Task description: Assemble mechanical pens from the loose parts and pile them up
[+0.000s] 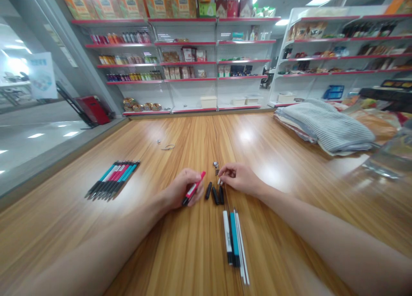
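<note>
My left hand (180,191) is closed around a red pen barrel (194,188) with a black tip, held just above the wooden table (180,253). My right hand (238,177) pinches a tiny pen part I cannot name, close to a small metal piece (216,164). Between the two hands lie three short black pen pieces (214,193). Nearer to me lie a white barrel, a teal barrel and thin white refills (234,240), side by side. A row of several assembled pens (113,179), teal and red, lies to the left.
Folded striped cloths (325,124) are stacked at the right of the table. A small loop and a tiny part (167,146) lie farther back. Store shelves (193,60) with goods line the far wall. A red case (92,109) stands on the floor at left.
</note>
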Motion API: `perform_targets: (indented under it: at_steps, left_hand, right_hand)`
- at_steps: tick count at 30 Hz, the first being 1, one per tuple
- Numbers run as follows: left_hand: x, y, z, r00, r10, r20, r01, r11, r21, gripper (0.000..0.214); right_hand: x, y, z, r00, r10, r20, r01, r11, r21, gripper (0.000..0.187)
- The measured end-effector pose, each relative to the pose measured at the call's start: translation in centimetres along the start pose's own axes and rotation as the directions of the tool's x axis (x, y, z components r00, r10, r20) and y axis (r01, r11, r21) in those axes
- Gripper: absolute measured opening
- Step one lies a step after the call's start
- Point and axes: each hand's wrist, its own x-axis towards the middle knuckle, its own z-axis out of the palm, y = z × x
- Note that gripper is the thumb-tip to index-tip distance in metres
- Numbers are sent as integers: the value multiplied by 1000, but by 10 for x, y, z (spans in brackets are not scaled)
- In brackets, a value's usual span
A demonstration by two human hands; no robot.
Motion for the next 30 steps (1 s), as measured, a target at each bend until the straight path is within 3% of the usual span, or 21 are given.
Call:
perform_targets:
  at_steps: [2, 4, 13, 16, 20, 22, 25, 28, 30]
  left_hand:
    - [7, 0, -7, 977, -7, -213, -41, 975, -218, 36]
    - [13, 1, -13, 948, -68, -310, -37, 947, -320, 31]
    - [16, -4, -20, 940, -72, -334, -36, 952, -305, 20]
    - [16, -5, -16, 933, 15, -360, -101, 970, -222, 16]
    - [14, -9, -4, 890, 219, -399, -156, 971, 183, 23]
    - [12, -10, 2, 880, 303, -367, -127, 893, 432, 26]
    - [9, -10, 8, 880, 395, -265, -73, 664, 744, 25]
    - [7, -9, 10, 897, 409, -169, -31, 439, 898, 23]
    - [7, -9, 9, 897, 414, -157, 6, 343, 939, 24]
  right_hand:
    - [-1, 1, 1, 999, -34, -5, 33, 997, -76, 10]
    - [-1, 2, 0, 999, -53, 6, 53, 990, -128, 9]
    - [-4, -1, -11, 985, -126, 120, 162, 915, -371, 9]
    - [-5, -2, -10, 984, -131, 120, 168, 898, -406, 9]
    - [-5, -2, -10, 980, -153, 124, 192, 883, -428, 8]
    - [-5, -2, -9, 974, -180, 135, 221, 876, -429, 7]
    - [-4, -2, -9, 967, -206, 149, 252, 861, -441, 7]
    - [-3, -2, -8, 968, -206, 145, 251, 843, -475, 8]
    - [-3, -2, -7, 969, -203, 141, 247, 825, -508, 8]
